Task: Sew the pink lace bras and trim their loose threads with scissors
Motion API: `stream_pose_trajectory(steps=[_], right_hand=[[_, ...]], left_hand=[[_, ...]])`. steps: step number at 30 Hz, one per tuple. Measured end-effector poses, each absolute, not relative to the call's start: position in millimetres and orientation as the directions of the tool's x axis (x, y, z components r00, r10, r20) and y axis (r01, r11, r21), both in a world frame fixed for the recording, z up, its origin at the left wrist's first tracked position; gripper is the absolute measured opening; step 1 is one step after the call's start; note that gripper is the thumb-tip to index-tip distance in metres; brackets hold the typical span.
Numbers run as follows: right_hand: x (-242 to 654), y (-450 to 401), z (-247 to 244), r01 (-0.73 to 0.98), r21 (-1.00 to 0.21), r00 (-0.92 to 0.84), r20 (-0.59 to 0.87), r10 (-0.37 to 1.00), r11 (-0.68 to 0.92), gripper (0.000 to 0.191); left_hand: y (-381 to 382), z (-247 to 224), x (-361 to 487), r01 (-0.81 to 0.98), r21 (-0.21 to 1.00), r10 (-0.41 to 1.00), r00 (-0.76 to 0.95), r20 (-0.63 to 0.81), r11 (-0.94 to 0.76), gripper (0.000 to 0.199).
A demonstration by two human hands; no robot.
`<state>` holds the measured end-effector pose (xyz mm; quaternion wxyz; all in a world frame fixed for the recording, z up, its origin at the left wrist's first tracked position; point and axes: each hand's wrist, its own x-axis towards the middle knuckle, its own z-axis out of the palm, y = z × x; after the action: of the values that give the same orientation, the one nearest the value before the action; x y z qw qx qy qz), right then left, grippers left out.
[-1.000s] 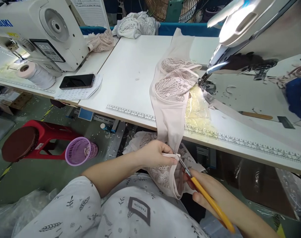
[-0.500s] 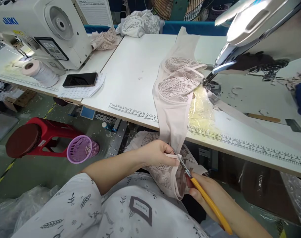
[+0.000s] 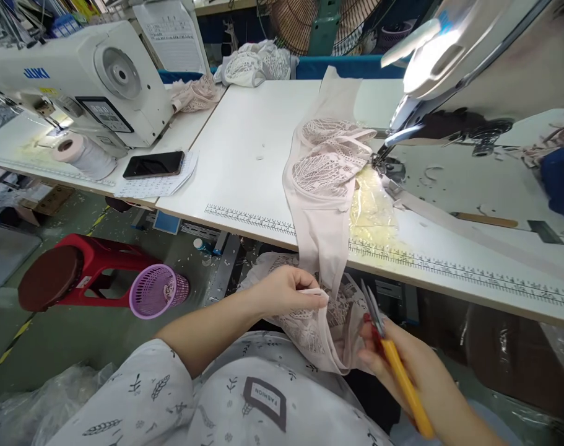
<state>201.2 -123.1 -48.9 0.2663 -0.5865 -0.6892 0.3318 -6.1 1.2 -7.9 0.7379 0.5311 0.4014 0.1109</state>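
My left hand pinches the edge of a pale pink lace bra between thumb and fingers, in front of the table edge. This bra hangs over my lap. In my right hand is a pair of scissors with a long orange-yellow handle. Their metal blades point up and away from me, to the right of the pinched edge and apart from it. Another pale pink lace bra lies on the table, its band hanging over the front edge and its right side at the sewing machine's needle area.
A second sewing machine, a thread cone and a phone on paper are at left. A yellow-handled tool lies at right. On the floor stand a red stool and a purple basket. Behind is a fan.
My right hand has drawn the scissors rightward, away from the pinched edge where their tips were. My left hand still pinches the bra. The view has shifted slightly.
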Motion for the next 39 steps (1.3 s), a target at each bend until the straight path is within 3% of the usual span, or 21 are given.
stream_pose_trajectory(steps=[4, 9, 13, 15, 22, 27, 32, 36, 39], right_hand=[[191.8, -128.1, -37.4, 0.651, -0.729, -0.242, 0.065, 0.968, 0.212, 0.009], [176.1, -126.5, -43.2, 0.747, -0.516, -0.338, 0.248, 0.908, 0.419, 0.024], [167.3, -124.8, -49.4, 0.833, -0.305, -0.339, 0.376, 0.862, 0.461, 0.019], [161.2, -124.9, -49.2, 0.847, -0.261, -0.338, 0.408, 0.848, 0.463, 0.019], [143.9, -125.5, -34.0, 0.77, -0.277, -0.389, 0.511, 0.767, 0.575, 0.027], [151.0, -129.0, -34.6, 0.736, -0.337, -0.431, 0.436, 0.79, 0.587, 0.028], [153.5, -134.6, -29.2, 0.716, -0.36, -0.461, 0.399, 0.793, 0.598, 0.025], [149.6, -140.2, -20.8, 0.713, -0.406, -0.436, 0.383, 0.814, 0.572, 0.028], [143.9, -139.5, -9.9, 0.685, -0.426, -0.405, 0.45, 0.796, 0.59, 0.03]], left_hand=[[2.0, -11.2, -14.4, 0.189, 0.905, 0.662, 0.627, -0.41, 0.382, 0.03], [0.6, -12.8, -22.4, 0.15, 0.943, 0.726, 0.606, -0.326, 0.298, 0.032], [-1.2, -14.9, -25.6, 0.181, 0.97, 0.779, 0.581, -0.238, 0.162, 0.027], [-1.1, -17.0, -27.4, 0.208, 0.973, 0.796, 0.569, -0.205, 0.102, 0.026], [3.8, -20.1, -38.2, 0.282, 0.959, 0.765, 0.609, -0.21, 0.039, 0.033], [6.5, -16.7, -44.0, 0.237, 0.971, 0.746, 0.649, -0.151, -0.009, 0.036], [8.2, -16.0, -48.3, 0.354, 0.928, 0.74, 0.655, -0.154, -0.121, 0.03], [14.8, -24.0, -57.5, 0.31, 0.926, 0.629, 0.769, -0.111, -0.216, 0.03], [17.9, -32.1, -67.4, 0.309, 0.944, 0.507, 0.836, -0.211, -0.116, 0.023]])
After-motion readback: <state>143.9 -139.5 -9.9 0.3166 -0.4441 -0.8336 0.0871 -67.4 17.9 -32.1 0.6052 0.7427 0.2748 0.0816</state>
